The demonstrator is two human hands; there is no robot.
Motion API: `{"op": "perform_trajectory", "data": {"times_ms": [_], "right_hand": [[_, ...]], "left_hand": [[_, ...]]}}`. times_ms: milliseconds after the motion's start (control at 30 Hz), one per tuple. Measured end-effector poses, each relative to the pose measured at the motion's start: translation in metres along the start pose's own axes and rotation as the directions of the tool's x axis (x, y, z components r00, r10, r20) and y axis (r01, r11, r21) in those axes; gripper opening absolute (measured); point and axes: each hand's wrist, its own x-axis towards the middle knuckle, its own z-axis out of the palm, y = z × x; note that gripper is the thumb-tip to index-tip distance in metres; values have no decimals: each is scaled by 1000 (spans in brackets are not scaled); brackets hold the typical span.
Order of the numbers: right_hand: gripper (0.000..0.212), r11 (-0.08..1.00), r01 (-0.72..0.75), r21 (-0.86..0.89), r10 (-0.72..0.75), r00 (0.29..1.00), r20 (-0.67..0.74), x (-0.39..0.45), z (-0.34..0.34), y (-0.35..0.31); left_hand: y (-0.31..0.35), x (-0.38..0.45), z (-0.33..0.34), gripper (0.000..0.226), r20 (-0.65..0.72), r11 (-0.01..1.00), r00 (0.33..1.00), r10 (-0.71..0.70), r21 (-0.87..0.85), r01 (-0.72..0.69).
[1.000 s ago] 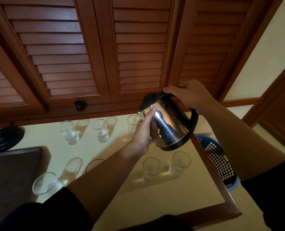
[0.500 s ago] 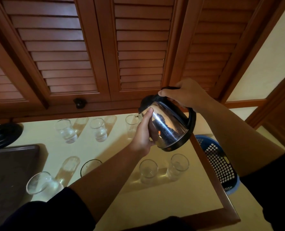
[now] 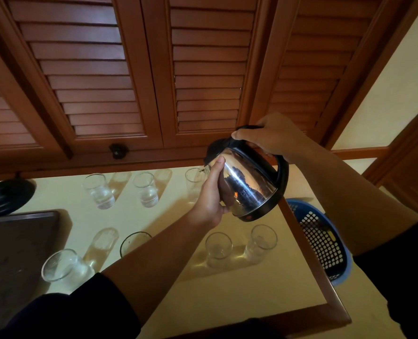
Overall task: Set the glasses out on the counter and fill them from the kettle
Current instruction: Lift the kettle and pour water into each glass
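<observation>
A shiny steel kettle [image 3: 249, 184] with a black lid and handle is tilted leftward above the cream counter [image 3: 227, 289]. My right hand [image 3: 269, 135] grips its handle from above. My left hand [image 3: 211, 192] presses against the kettle's side. The spout hangs over a glass [image 3: 194, 178] in the back row. Two more back-row glasses [image 3: 99, 190] [image 3: 146, 189] hold water. In the front row stand several glasses [image 3: 219, 248] [image 3: 261, 241] [image 3: 61, 267], one of them [image 3: 132, 242] partly hidden by my left forearm.
A dark tray [image 3: 14, 253] lies at the left, with a black kettle base [image 3: 6, 195] behind it. Louvred wooden cupboard doors [image 3: 129, 69] rise behind the counter. A blue perforated basket [image 3: 325, 241] sits below the counter's right wooden edge.
The kettle has stayed tilted over the back-right glass with both hands in the same hold. The view has shifted slightly, and little else differs.
</observation>
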Motion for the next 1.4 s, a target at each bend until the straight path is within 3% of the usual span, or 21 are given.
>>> {"op": "perform_trajectory", "data": {"times_ms": [833,1400], "right_hand": [[44,999,-25,-44,25,1000,7,-2,-6,-2],[43,998,-32,-61,33,999,10,-3,-3,-5]], "left_hand": [[-6,4,-4,45,39,999,999,-20,25,19],[-5,8,-8,43,67,999,998,-16,36,13]]}}
